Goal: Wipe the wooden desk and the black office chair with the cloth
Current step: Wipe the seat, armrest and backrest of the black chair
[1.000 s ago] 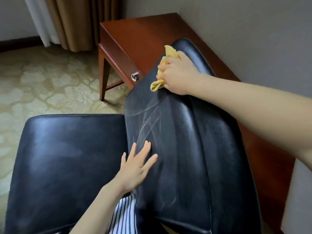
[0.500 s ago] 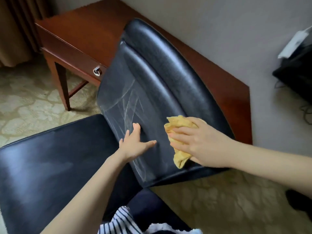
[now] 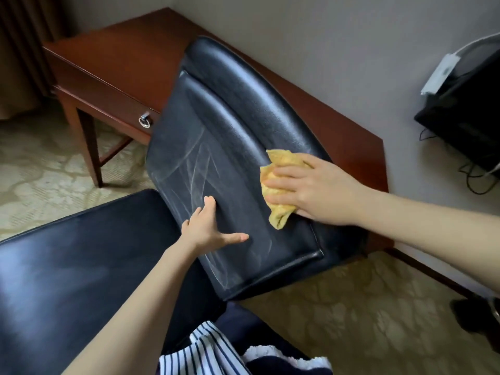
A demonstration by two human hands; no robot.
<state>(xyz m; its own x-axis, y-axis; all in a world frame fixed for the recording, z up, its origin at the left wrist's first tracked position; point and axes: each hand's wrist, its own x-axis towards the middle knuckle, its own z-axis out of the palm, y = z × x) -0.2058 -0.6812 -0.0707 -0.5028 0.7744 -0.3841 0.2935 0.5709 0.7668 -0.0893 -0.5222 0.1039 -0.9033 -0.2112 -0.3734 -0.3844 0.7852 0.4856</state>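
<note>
Cloth (image 3: 281,185) is pressed flat w/ straight fingers of right hand (image 3: 311,190) onto chair back (image 3: 238,125); left hand (image 3: 208,228), fingers spread, steadies it nearer, likely vs. tilting.

Patterned carpet (image 3: 351,320), curtain (image 3: 24,50), black device (image 3: 465,109) by the wall (image 3: 324,36).

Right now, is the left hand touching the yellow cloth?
Apart. The head view shows the left hand flat on the chair backrest, bare leather separating it from the yellow cloth.

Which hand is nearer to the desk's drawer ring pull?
Left. The left hand rests on the chair backrest below the ring pull; the right hand presses the cloth farther right.
</note>
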